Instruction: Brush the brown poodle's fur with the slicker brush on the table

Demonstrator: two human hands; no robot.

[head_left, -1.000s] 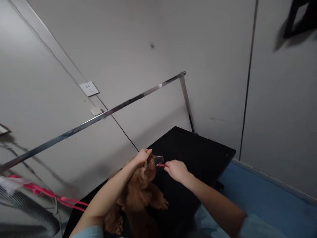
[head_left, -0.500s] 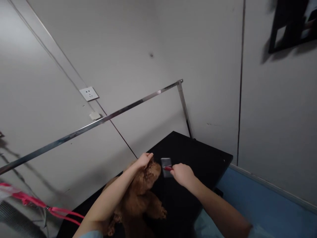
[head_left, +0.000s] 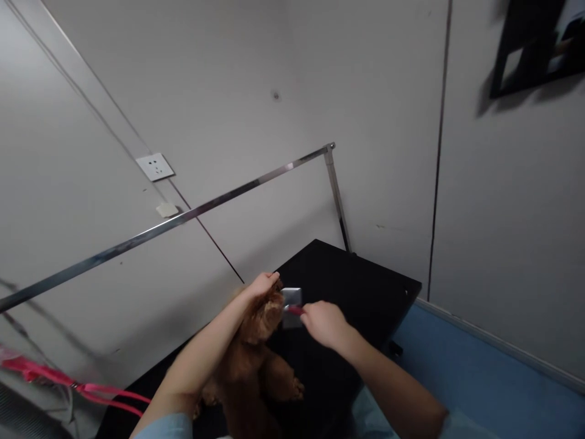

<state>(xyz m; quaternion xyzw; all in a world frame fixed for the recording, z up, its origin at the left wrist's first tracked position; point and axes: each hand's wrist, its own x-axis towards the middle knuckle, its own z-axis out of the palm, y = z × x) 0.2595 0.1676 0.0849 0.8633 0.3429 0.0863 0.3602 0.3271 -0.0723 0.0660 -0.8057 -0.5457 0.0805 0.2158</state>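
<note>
A brown curly-haired dog (head_left: 242, 366) is on a black table (head_left: 361, 280), partly covered by my left forearm. My left hand (head_left: 264, 284) is closed at the top of its head (head_left: 262, 320); whether the fingers grip an ear or only fur, I cannot tell. In my right hand (head_left: 325, 323) is the red handle of a slicker brush (head_left: 292, 305). The brush's flat grey head is upright, close beside the dog's head fur, and I cannot make out whether its pins touch. One paw (head_left: 296, 390) of the dog points right on the tabletop.
A metal bar frame (head_left: 219, 201) spans above the table, its post at the far corner. Pink straps (head_left: 105, 390) and a ribbed grey hose (head_left: 27, 414) are at lower left. Behind are a pale wall with a socket (head_left: 155, 166) and blue floor (head_left: 457, 366).
The brush in my right hand has moved left, nearer the dog's head. My left hand keeps its hold, and the dog's head appears turned slightly. The whole view has shifted a little.
</note>
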